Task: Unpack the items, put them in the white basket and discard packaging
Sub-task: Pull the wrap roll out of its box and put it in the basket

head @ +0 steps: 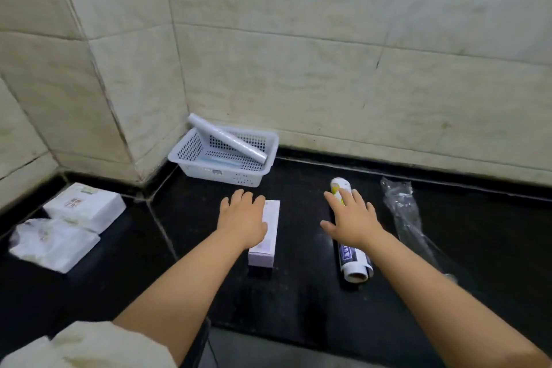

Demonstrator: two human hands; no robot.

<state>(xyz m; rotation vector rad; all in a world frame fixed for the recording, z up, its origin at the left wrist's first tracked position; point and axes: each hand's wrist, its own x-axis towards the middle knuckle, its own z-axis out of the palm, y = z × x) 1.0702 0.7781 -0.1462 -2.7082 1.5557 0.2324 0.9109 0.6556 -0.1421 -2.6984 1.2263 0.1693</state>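
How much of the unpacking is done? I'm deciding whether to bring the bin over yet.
Done: a white roll leans in the white basket, and an empty clear wrapper lies on the counter, not discarded. In hand: the left hand rests on a small box, the right hand on a printed roll; neither is lifted. Left: those two, plus two white packs at the left.

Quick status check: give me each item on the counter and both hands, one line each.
White perforated plastic basket: holds a roll and a flat item.
White plastic-wrap roll: propped across basket.
Pale purple carton: closed, lying flat.
Printed paper-wrapped roll: lying flat.
Clear plastic wrapper: empty, not discarded.
Two white packs: still wrapped.
Left hand: open, on carton.
Right hand: open, over roll.
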